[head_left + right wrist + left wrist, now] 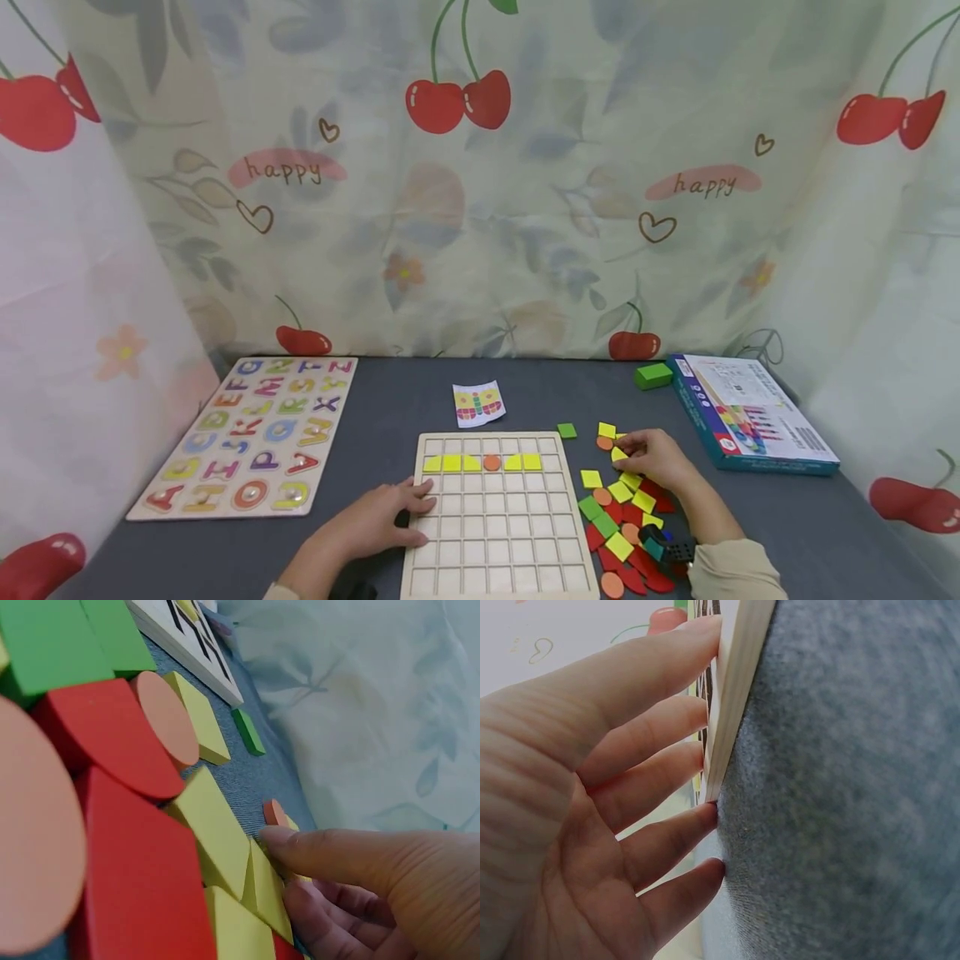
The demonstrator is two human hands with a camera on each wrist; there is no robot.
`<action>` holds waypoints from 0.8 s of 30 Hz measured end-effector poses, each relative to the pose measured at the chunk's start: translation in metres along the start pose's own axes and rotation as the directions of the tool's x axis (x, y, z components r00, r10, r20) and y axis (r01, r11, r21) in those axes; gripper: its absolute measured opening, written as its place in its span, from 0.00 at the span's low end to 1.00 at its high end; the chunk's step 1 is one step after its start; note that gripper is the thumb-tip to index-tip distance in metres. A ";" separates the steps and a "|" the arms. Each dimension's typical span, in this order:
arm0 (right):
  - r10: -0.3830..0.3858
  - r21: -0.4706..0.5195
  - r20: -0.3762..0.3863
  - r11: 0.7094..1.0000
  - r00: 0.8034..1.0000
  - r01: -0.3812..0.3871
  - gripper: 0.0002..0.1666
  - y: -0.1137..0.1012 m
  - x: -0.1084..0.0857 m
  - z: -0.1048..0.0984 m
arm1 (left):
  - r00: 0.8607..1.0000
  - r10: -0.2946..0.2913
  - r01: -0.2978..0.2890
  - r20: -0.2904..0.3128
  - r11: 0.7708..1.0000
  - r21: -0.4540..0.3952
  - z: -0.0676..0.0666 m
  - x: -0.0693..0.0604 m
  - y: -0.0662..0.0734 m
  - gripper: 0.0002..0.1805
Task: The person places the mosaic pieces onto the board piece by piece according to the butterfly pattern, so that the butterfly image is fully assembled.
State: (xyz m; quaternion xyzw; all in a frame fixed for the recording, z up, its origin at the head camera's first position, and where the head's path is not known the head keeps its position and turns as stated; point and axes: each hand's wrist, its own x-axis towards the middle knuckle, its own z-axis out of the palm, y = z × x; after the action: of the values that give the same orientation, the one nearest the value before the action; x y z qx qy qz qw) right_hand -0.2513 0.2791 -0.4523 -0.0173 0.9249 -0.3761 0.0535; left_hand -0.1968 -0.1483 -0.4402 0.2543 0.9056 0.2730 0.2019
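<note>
A wooden grid board [480, 527] has several yellow pieces [452, 462] and one orange disc [491, 462] in its second row from the back. Against the board's left edge [731, 697] rests my left hand [382, 517] [622, 765], its fingers spread and fairly straight. My right hand [660, 460] [360, 885] is over the far part of the loose pieces, right of the board. Its thumb and fingertips pinch a yellow piece [618, 455], mostly hidden by the fingers in the right wrist view. Yellow [214, 829], red [142, 862] and green pieces [56, 645] lie beside it.
A picture card [478, 404] with a butterfly lies behind the board. An alphabet board [251, 437] is at the left. At the back right are a green block [653, 376] and a flat box [750, 417]. A green square [566, 431] lies by the board's back right corner.
</note>
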 end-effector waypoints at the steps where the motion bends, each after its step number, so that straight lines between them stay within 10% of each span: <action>1: -0.007 -0.002 0.005 1.000 1.000 0.007 0.20 -0.001 0.000 0.000 | 1.000 -0.001 0.001 0.000 1.000 0.002 0.000 0.000 0.000 0.30; 15: -0.045 0.072 -0.036 0.996 0.998 0.047 0.09 -0.017 0.005 0.011 | 1.000 -0.009 0.009 0.006 1.000 -0.005 -0.002 0.000 0.001 0.31; 24: -0.035 0.328 0.003 0.944 0.999 0.032 0.14 -0.042 0.010 0.028 | 1.000 -0.017 0.017 0.002 1.000 -0.004 -0.002 -0.001 0.001 0.30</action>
State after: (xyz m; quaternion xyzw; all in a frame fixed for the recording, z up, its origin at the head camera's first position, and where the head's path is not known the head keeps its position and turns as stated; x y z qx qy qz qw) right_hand -0.2581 0.2289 -0.4436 -0.0257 0.8488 -0.5254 0.0534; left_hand -0.1965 -0.1485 -0.4381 0.2467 0.9069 0.2729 0.2056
